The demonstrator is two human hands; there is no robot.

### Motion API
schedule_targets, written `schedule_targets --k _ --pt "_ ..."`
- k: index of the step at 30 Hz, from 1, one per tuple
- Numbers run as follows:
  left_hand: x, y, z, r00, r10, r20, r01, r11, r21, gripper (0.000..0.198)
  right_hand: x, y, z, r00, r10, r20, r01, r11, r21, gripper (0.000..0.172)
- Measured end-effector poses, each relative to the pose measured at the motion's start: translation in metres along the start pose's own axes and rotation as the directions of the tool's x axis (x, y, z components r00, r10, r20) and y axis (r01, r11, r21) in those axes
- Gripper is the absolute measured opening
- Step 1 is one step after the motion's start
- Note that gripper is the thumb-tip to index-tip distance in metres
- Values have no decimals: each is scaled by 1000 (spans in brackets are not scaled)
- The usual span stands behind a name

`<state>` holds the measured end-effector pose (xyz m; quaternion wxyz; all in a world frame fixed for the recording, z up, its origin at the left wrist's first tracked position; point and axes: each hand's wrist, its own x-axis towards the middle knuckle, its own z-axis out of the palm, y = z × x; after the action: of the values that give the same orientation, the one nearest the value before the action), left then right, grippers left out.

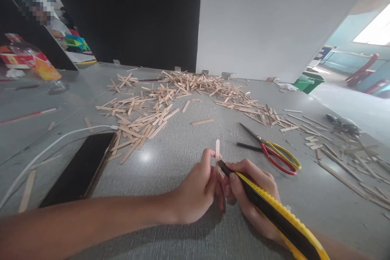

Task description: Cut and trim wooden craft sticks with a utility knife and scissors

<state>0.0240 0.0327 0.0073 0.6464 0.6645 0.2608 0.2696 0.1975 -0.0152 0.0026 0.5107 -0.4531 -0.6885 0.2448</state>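
Pinched in the fingers of my left hand point(196, 191) is a small wooden craft stick point(217, 148), held upright above the table. My right hand point(256, 195) grips a yellow and black utility knife point(274, 215). The knife's tip is at the lower part of the stick, close to my left fingers; whether the blade touches the wood I cannot tell. Both hands are close together, and some left fingertips are hidden. Just beyond my right hand lies a pair of scissors point(268, 148) with red and yellow handles, its blades apart.
A large heap of craft sticks point(195, 83) spreads across the grey table point(170, 170). At left are a phone point(81, 166), a white cable point(57, 140) and a plastic bottle point(36, 61). Cut strips point(344, 162) and a glue gun-like tool point(343, 124) lie right. Upright panels point(243, 20) stand behind.
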Motion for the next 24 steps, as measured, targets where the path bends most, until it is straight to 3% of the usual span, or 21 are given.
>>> schedule_targets --k 8,14,18,20,22,24 --pt "0 -4 -4 999 -6 -33 5 1000 -18 37 0 1 -2 994 -110 -16 109 993 -54 16" --pt "-1 -5 -5 1000 -23 -16 23 1000 -18 38 -1 2 0 971 -232 53 236 967 -98 35" --pt "0 -1 -5 999 -50 -17 50 999 -13 36 -1 2 0 972 -233 23 234 967 -102 30" --pt "1 0 -5 998 -57 -18 57 998 -13 33 1 1 -1 985 -175 -2 174 982 -68 22" --pt "2 0 -5 998 -60 -7 60 998 -13 31 3 1 -3 1000 -17 -12 18 1000 14 9" --pt "3 -1 -5 998 -65 20 66 998 -7 30 5 3 -7 987 161 11 -161 978 134 18"
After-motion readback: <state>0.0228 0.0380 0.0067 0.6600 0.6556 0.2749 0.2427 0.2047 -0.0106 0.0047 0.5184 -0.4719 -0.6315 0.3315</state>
